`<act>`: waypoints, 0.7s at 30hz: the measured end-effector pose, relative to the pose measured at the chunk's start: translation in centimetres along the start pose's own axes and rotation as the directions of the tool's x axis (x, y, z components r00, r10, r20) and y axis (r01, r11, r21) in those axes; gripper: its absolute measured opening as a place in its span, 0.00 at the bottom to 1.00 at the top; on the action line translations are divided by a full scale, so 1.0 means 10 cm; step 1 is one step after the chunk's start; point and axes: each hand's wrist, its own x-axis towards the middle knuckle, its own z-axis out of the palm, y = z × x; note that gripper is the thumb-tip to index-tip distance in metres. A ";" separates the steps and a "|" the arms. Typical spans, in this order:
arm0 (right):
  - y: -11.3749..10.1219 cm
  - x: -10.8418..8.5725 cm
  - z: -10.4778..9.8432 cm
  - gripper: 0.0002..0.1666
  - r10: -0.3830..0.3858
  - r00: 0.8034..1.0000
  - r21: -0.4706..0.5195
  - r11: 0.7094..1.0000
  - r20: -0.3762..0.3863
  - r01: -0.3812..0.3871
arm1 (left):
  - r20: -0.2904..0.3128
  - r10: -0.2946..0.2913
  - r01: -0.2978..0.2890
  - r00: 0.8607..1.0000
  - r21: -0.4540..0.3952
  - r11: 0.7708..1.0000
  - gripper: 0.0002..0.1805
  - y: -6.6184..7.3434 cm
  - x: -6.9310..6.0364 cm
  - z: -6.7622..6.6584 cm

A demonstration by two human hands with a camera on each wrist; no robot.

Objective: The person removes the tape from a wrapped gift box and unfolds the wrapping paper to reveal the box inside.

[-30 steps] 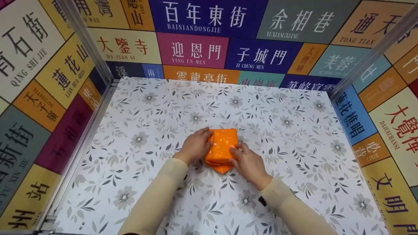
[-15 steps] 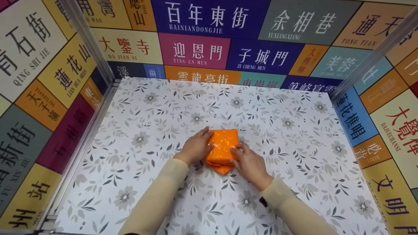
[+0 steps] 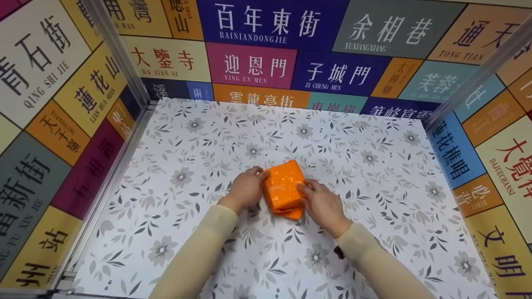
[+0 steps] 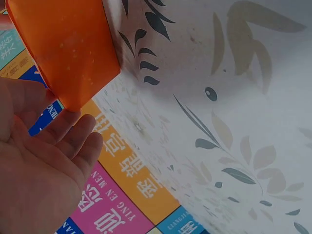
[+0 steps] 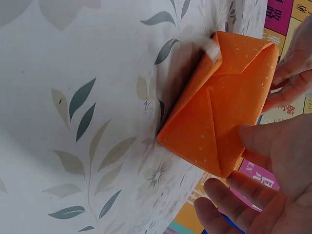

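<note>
A small box wrapped in orange speckled paper (image 3: 284,185) rests on the patterned tabletop, turned slightly askew. At its left edge, my left hand (image 3: 246,189) holds it with thumb and forefinger. My right hand (image 3: 326,205) grips the opposite side; in the right wrist view its thumb (image 5: 256,141) lies against the folded end, the other fingers spread below the corner. A folded paper flap (image 3: 294,213) sticks out low on the near end. Creased, slanting folds (image 5: 212,117) show there in the right wrist view. The box's underside is hidden.
White tabletop (image 3: 199,153) printed with grey flowers and leaves surrounds the box. Colourful panels with large characters (image 3: 253,64) stand behind and on both sides. Metal posts (image 3: 120,54) mark the back corners, and a metal rail (image 3: 108,178) runs along the left edge.
Both hands have turned the wrapped box a little counterclockwise; its near flap has swung to the right. The right hand has shifted slightly right. The head view has tilted a little.
</note>
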 end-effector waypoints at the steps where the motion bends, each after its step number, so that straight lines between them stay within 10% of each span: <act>1: 0.01 0.01 0.00 0.26 -0.004 1.000 -0.004 1.000 -0.014 0.004 | -0.006 0.002 -0.002 1.000 -0.002 1.000 0.22 0.00 -0.01 -0.01; 21: 0.02 0.18 -0.02 0.25 -0.047 0.997 -0.027 0.999 -0.057 0.046 | -0.095 0.147 -0.143 0.985 0.048 0.989 0.12 0.01 -0.27 -0.03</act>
